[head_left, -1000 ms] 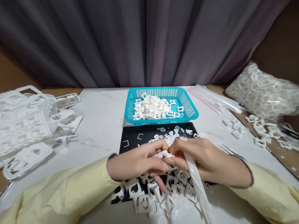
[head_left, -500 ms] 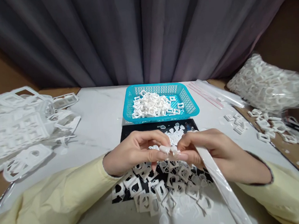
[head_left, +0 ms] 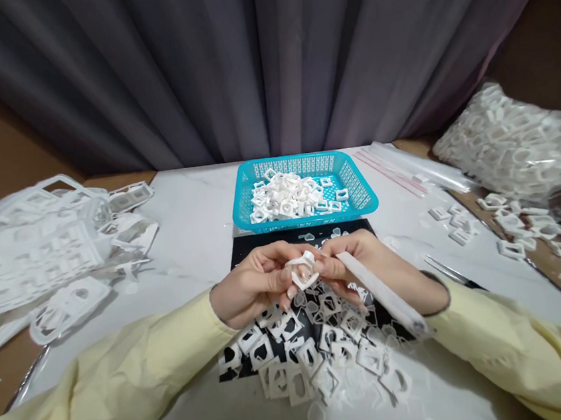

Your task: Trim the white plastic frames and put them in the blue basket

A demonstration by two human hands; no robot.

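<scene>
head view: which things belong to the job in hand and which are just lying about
Likely in use: white piece, between left hand and right hand; stick, in right hand; frames; mat; basket.
Probably lying about: tweezers, bag at right, clear plastic.

Bright, cool light floods the middle of the table, and the blue basket comes up crisp! Behind it the curtain sinks into dim folds, the upper right corner nearly black. The small white piece burns pale. Grey shadow pools between the sleeves; glints streak the clear bag, stretched and soft towards the edge.
</scene>
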